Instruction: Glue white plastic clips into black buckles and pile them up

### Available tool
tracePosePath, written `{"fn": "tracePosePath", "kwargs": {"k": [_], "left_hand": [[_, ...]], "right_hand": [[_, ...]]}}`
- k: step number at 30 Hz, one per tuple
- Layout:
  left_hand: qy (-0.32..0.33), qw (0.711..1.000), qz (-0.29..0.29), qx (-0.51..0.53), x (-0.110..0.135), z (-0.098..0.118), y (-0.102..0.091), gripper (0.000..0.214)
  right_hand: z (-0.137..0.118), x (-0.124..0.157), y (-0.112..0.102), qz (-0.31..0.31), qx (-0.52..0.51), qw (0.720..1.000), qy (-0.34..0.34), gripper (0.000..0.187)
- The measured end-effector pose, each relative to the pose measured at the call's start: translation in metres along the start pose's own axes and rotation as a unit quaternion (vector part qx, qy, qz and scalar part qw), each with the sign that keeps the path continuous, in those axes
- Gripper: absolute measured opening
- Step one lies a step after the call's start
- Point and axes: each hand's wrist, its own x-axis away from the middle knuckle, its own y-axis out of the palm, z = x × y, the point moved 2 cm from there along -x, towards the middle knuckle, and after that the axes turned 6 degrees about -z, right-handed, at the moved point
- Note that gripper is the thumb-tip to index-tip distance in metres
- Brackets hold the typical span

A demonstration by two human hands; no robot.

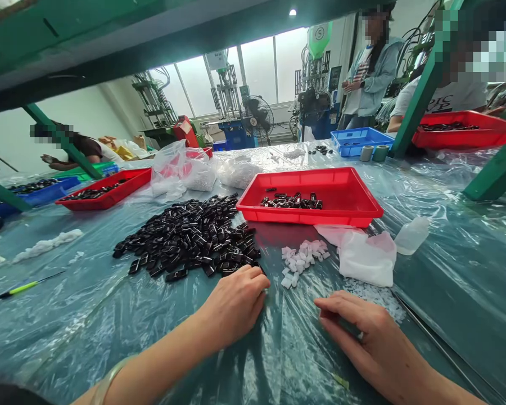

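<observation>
My left hand [238,304] is closed at the near right edge of a heap of small black plastic pieces [189,236]. Its fingers curl inward, and whatever they may hold is hidden. To the right, my right hand [371,337] hovers above the plastic-covered table with thumb and index finger curved and a small gap between their tips; nothing shows in it. Beyond and between the hands lies a small pile of translucent white pieces [299,261]. A white cloth-like bag [366,259] rests beyond my right hand, beside scattered tiny white bits [377,295].
A red tray [307,214] holding some black pieces stands beyond the heap. A clear plastic bottle [412,235] lies at right, and a thin metal rod [438,337] runs along the table. A yellow-green screwdriver [23,288] lies left. Green frame posts [430,79] rise nearby; other people sit or stand beyond.
</observation>
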Motion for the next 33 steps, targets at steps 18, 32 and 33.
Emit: {"fn": "tracePosePath", "kwargs": {"k": [18, 32, 33], "left_hand": [[-0.051, 0.946, -0.015, 0.319, -0.004, 0.014, 0.010, 0.032], [-0.022, 0.607, -0.047, 0.793, -0.023, 0.059, 0.038, 0.051], [-0.023, 0.604, -0.049, 0.795, -0.022, 0.060, 0.039, 0.052]], "right_hand": [[0.003, -0.004, -0.001, -0.007, -0.046, 0.997, 0.059, 0.020], [0.008, -0.012, -0.011, 0.009, -0.350, 0.922, 0.164, 0.020], [0.007, -0.012, -0.010, 0.007, -0.368, 0.914, 0.170, 0.020]]}}
